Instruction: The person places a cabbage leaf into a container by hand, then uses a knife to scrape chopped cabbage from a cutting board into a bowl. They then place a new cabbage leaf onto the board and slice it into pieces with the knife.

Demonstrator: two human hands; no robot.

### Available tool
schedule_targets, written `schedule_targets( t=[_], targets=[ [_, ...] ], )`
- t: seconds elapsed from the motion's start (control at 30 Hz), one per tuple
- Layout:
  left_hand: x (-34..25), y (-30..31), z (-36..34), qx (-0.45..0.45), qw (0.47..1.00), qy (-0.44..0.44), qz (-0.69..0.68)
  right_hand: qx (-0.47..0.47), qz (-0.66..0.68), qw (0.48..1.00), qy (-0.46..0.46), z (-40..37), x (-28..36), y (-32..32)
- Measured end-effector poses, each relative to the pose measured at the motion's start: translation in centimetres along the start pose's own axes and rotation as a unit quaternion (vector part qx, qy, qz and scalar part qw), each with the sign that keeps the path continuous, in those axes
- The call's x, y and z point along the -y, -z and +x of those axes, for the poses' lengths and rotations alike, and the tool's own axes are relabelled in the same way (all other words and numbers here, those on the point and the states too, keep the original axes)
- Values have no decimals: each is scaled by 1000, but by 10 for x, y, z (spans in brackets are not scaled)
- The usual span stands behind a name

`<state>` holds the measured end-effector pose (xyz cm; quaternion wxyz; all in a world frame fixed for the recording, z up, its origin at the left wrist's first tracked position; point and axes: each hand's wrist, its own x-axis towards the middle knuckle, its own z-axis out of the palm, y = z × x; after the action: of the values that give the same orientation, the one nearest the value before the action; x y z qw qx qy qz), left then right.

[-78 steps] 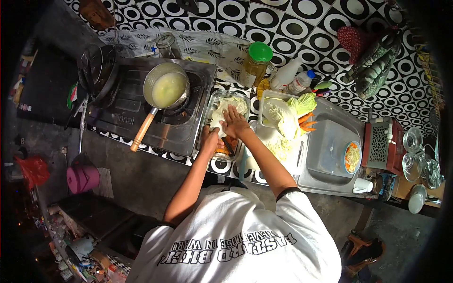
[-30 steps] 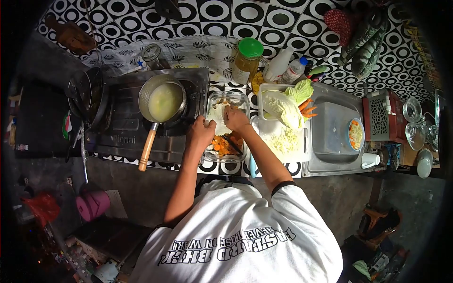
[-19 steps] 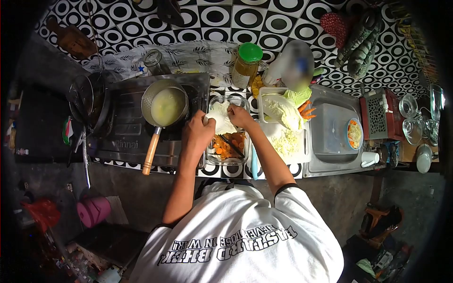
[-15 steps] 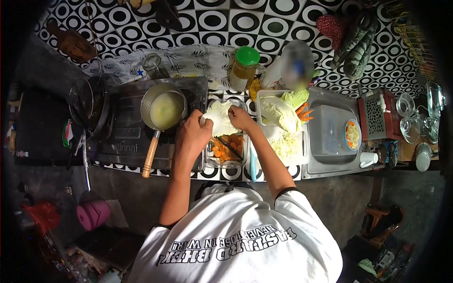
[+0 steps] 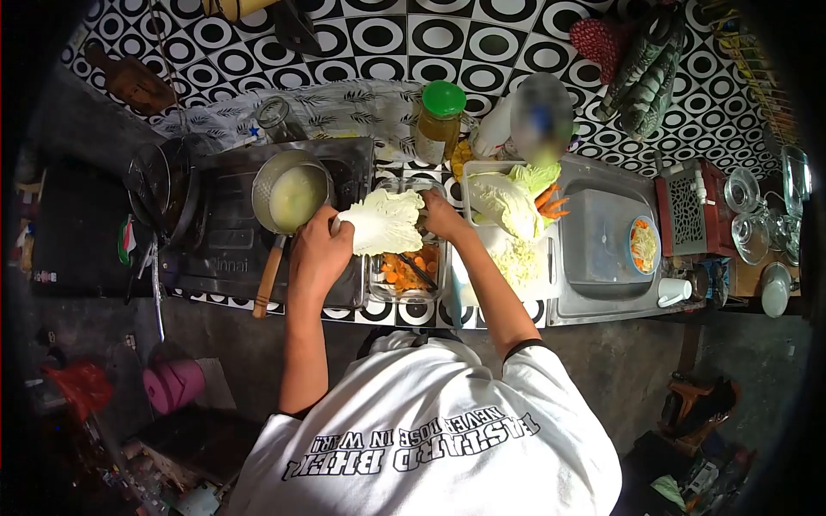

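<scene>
A pale napa cabbage leaf [image 5: 379, 225] is stretched out above the counter. My left hand [image 5: 323, 251] grips its thick base end, thumb on top. At the frilly edge, my right hand [image 5: 441, 217] has its fingers curled against the leaf; the fingertips are partly hidden. Under the leaf sits a clear container [image 5: 379, 291] with orange carrot slices [image 5: 404, 273] and a dark utensil inside. Another clear container [image 5: 437, 185] shows partly behind the leaf. To the right, a napa cabbage [image 5: 503, 202] lies in a white tray [image 5: 470, 191], with shredded cabbage [image 5: 520, 267] in front.
A saucepan [image 5: 292, 191] with pale liquid stands on the stove at left, its wooden handle [image 5: 269, 279] pointing toward me. A green-lidded jar [image 5: 439, 125] is at the back. The sink [image 5: 607, 228] on the right holds a bowl of shredded vegetables [image 5: 643, 245].
My left hand has moved left toward the saucepan handle, and the leaf now spreads lengthwise between both hands. My right hand has barely moved.
</scene>
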<state>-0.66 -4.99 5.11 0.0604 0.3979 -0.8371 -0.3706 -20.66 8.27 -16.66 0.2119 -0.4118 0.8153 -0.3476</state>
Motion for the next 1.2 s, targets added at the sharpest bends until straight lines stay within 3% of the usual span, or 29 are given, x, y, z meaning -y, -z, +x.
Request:
schedule_targets(
  t=[0.2, 0.27, 0.4, 0.47, 0.53, 0.63, 0.7, 0.8, 0.87, 0.93, 1.0, 1.03, 1.2],
  targets=[
    [14, -7, -3, 5, 999, 50, -7, 75, -35, 996, 31, 5, -13, -9],
    [14, -12, -4, 4, 998, 59, 5, 62, -8, 998, -16, 1, -10, -3],
    [16, -29, 0, 2, 998, 64, 6, -2, 11, 1000, 0, -21, 28, 28],
    [11, -42, 4, -19, 998, 62, -6, -16, 83, 996, -22, -37, 57, 22],
    [20, -57, 9, -28, 998, 52, -28, 5, 111, 994, -16, -40, 67, 19],
    [33, -65, 18, -39, 998, 10, -50, -53, 55, 996, 54, -29, 51, 6],
    [34, -63, 13, 58, 969, 117, -211, -41, 16, 997, 60, -18, 36, 3],
    [52, -73, 12, 116, 934, 158, -299, -24, -23, 996, 82, 0, 17, -10],
    [65, -82, 13, 156, 918, 196, -308, 116, -16, 993, 28, 9, 16, -9],
    [74, -92, 13, 169, 913, 210, -307, 141, -58, 988, 11, 14, 3, -28],
    [78, -100, 11, 158, 918, 208, -299, 71, -88, 994, 7, 11, 1, -42],
    [79, -102, 10, 148, 923, 208, -288, 45, -104, 992, 47, 9, -2, -49],
    [85, -110, 9, 136, 942, 207, -227, -15, -90, 994, 65, 5, -2, -57]
  ],
)
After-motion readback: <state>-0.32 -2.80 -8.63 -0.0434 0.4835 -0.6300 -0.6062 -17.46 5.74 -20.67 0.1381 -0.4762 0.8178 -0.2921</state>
